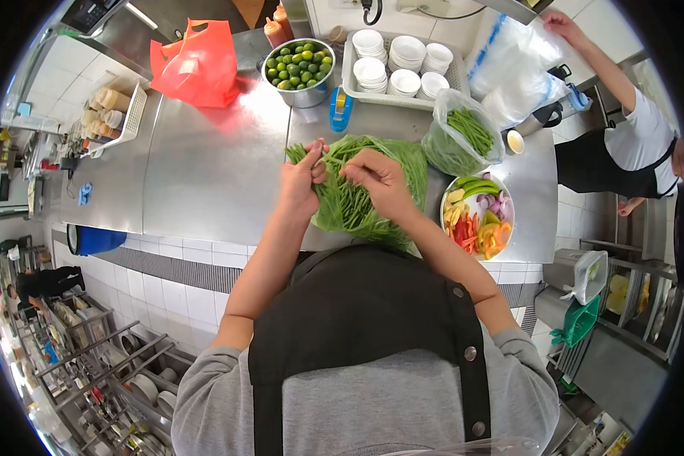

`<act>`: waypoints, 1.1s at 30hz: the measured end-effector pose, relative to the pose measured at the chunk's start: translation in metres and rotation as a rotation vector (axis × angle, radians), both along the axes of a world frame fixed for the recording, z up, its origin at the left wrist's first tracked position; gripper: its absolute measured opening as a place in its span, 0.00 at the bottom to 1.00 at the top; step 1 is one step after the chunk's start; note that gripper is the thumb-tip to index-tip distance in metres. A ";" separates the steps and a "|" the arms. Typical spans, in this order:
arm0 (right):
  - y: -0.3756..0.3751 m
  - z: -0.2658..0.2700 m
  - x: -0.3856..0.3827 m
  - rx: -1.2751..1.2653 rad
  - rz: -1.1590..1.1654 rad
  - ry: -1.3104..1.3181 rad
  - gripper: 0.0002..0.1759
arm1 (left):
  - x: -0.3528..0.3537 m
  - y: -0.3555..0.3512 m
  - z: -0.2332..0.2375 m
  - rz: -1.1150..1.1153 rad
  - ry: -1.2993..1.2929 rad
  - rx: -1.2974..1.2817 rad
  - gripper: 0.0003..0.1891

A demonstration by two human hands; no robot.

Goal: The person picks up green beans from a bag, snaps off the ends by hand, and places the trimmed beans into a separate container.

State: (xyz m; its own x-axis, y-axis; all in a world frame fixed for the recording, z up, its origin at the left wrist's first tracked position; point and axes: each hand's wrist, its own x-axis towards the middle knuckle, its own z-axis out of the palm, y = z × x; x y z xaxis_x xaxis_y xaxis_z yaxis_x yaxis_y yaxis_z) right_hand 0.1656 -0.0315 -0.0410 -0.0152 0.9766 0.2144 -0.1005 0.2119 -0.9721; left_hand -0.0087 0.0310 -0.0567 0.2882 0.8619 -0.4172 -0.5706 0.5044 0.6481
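My left hand (pixel 304 178) is closed around a small bunch of green beans (pixel 295 153), whose ends stick out past the fingers. My right hand (pixel 380 182) is beside it, fingers curled into a pinch; what they hold, if anything, is too small to make out. Below both hands a green plastic bag (pixel 412 163) lies open on the steel counter (pixel 213 171), full of long green beans (pixel 349 201). Just to the right stands a clear plastic bag (pixel 441 144) with shorter bean pieces (pixel 470 131) in it. A white plate (pixel 442 199) of cut peppers, onion and other vegetables sits near the right hand.
Along the back are a red plastic bag (pixel 197 64), a metal bowl of limes (pixel 300 97), a blue tape dispenser (pixel 341 112) and a white basket (pixel 463 80) of small bowls. At the right, another person's hand (pixel 561 26) touches clear plastic bags (pixel 509 64).
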 end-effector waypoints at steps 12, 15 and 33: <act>0.017 -0.033 0.034 -0.162 0.129 -0.917 0.13 | -0.016 -0.016 -0.038 -0.240 0.699 0.041 0.10; 0.012 -0.052 0.010 0.099 0.085 -1.028 0.07 | -0.034 -0.010 -0.031 -0.226 0.725 -0.002 0.10; 0.016 -0.052 0.013 -0.223 -0.051 0.085 0.08 | -0.021 -0.002 0.003 -0.124 0.318 0.087 0.13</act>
State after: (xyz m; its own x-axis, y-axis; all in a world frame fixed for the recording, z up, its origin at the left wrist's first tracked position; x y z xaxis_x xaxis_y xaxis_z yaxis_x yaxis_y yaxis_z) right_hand 0.1787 -0.0152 -0.0931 0.0443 0.9990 -0.0086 -0.1782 -0.0006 -0.9840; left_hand -0.0294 0.0287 -0.0534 0.2599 0.8649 -0.4294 -0.2713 0.4922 0.8271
